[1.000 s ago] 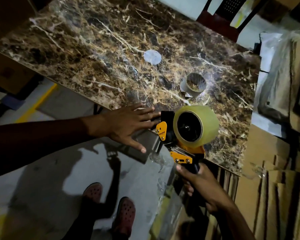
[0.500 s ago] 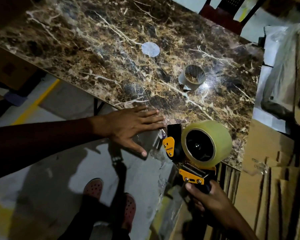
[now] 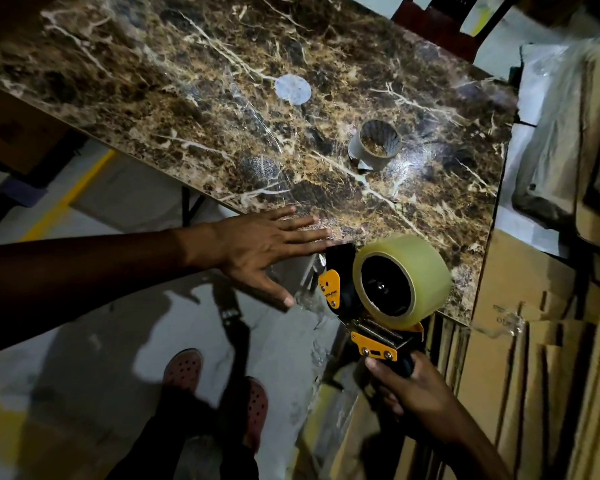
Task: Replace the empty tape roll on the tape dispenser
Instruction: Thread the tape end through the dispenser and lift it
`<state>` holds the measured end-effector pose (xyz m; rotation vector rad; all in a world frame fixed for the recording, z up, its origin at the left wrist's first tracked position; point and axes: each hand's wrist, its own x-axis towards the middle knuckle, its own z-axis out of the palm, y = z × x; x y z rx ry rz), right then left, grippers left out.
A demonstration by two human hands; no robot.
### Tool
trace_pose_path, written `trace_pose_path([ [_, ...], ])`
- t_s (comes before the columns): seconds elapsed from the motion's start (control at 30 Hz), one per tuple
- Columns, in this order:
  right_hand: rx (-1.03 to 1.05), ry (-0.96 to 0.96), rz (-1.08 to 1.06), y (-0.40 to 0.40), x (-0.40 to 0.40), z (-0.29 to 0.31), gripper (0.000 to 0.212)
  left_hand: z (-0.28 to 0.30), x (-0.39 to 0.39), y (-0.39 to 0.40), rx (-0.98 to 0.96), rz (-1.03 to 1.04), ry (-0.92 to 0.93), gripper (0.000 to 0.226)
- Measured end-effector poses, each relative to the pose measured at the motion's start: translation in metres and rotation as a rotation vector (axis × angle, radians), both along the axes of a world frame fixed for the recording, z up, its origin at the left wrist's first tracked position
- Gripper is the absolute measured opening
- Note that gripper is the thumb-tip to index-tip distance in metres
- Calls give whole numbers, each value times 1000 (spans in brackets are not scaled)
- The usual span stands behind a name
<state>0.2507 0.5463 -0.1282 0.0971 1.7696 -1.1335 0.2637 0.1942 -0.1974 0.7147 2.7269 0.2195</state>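
Note:
A yellow-and-black tape dispenser (image 3: 359, 306) carries a full roll of clear tape (image 3: 418, 268) on its hub. My right hand (image 3: 409, 386) grips its handle from below, holding it at the near edge of the marble-patterned table (image 3: 187, 98). My left hand (image 3: 257, 247) lies flat with fingers spread on the table's near edge, just left of the dispenser's front, over a stretch of clear tape (image 3: 309, 299) that reaches from the dispenser. The empty grey cardboard core (image 3: 374, 145) stands on the table farther back.
A pale round disc (image 3: 292, 89) lies on the table behind the core. Stacked cardboard sheets (image 3: 534, 375) stand to the right of the table. A dark chair (image 3: 440, 26) sits at the far edge. My feet in red clogs (image 3: 215, 393) are on the floor below.
The dispenser and my right hand dropped away from the table edge toward me and rightward, then held there. My left hand has stayed flat on the table edge.

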Motion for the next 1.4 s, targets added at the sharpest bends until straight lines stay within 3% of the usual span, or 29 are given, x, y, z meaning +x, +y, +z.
trace_pose_path([
  [0.7, -24, 40, 31, 13, 9, -12, 37, 3, 3, 13, -45, 71, -20, 127],
  [0.87, -29, 44, 29, 20, 8, -11, 26, -3, 1, 18, -31, 110, -30, 142],
  [1.03, -8, 33, 6, 22, 10, -16, 36, 0, 3, 8, -71, 13, 23, 118],
  [1.4, -85, 33, 6, 18, 12, -11, 16, 2, 8, 16, -82, 21, 65, 113],
])
